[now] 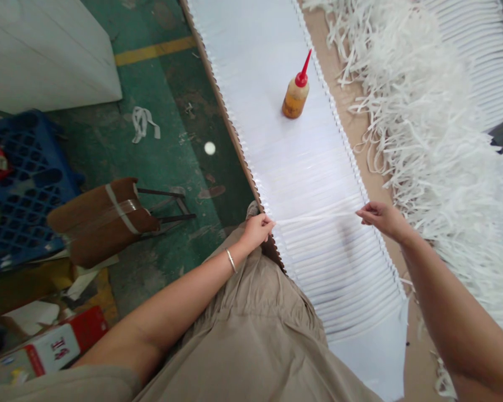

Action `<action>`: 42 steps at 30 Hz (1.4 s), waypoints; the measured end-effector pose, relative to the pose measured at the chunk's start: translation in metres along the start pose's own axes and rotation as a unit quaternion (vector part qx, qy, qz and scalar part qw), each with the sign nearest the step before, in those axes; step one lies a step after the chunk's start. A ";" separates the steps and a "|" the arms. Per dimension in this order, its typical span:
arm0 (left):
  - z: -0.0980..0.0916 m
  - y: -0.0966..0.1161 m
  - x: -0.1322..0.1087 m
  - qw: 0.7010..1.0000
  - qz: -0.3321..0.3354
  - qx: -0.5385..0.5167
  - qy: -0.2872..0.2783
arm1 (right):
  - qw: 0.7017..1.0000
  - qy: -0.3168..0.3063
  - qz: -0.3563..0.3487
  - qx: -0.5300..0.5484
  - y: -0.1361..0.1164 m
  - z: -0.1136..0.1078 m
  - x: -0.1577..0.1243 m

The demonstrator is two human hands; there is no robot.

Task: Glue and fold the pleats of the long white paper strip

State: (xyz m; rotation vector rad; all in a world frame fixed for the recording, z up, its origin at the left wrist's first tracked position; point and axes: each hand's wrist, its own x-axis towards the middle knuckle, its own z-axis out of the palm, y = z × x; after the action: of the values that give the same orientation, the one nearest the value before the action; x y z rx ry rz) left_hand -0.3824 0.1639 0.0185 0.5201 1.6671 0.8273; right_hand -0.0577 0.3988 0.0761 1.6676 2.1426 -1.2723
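Observation:
A white strip [314,217] stretches across a long white panel [255,61], pinched at one end by my left hand [257,230] at the panel's left edge. My right hand [381,219] pinches the strip's other end, near the notched right edge. Rows of similar white strips [339,279] lie side by side on the panel, closest to my body. Farther up the panel stands a squeeze bottle [295,99] with a red pointed nozzle and amber liquid inside.
A large heap of loose white strips [423,111] covers the brown table [369,173] on the right. To the left are a cushioned stool [103,220], a blue plastic pallet [25,184] and a red and white carton [62,346]. Scrap strips [142,123] lie on the green floor.

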 end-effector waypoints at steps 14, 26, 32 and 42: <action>0.031 0.006 0.013 0.995 -0.031 0.045 0.082 | 0.993 0.099 -0.009 -0.056 0.003 -0.024 0.049; 0.036 -0.004 0.018 0.993 -0.030 0.048 0.106 | 0.989 0.125 -0.001 -0.077 0.007 -0.019 0.065; 0.037 -0.001 0.018 0.991 -0.033 0.069 0.113 | 0.985 0.141 -0.009 -0.094 0.005 -0.015 0.067; 0.036 0.006 0.020 0.978 -0.036 0.161 0.130 | 0.976 0.172 -0.007 -0.133 0.010 -0.004 0.080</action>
State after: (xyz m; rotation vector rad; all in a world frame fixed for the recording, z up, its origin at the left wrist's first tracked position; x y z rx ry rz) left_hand -0.3535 0.1915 0.0061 0.5879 2.0672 0.5909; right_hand -0.0776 0.4603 0.0280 1.8628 2.3857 -0.6939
